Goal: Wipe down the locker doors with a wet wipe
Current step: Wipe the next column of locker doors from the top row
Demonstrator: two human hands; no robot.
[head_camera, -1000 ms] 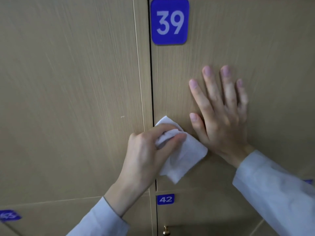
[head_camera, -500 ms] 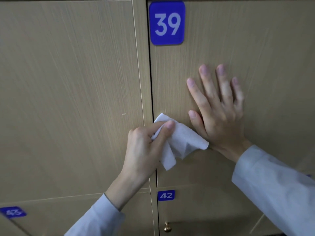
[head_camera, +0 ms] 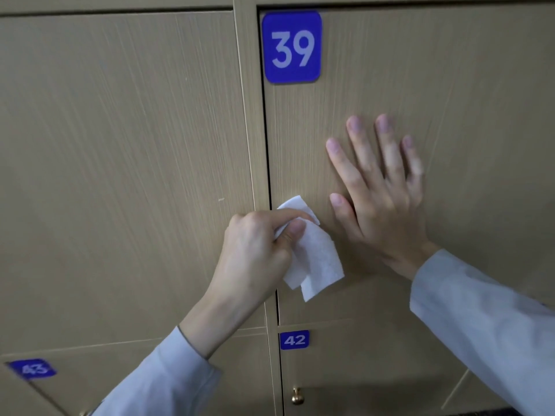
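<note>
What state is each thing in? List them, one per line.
Wipe: crumpled, hanging from left hand's pinch.
Left hand: pinches wipe at door 39's left edge.
Right hand: flat, fingers spread on door 39.
Door 39: closed.
Door 42: closed.

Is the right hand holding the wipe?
No, the right hand lies flat on door 39; the left hand pinches the wipe.
</note>
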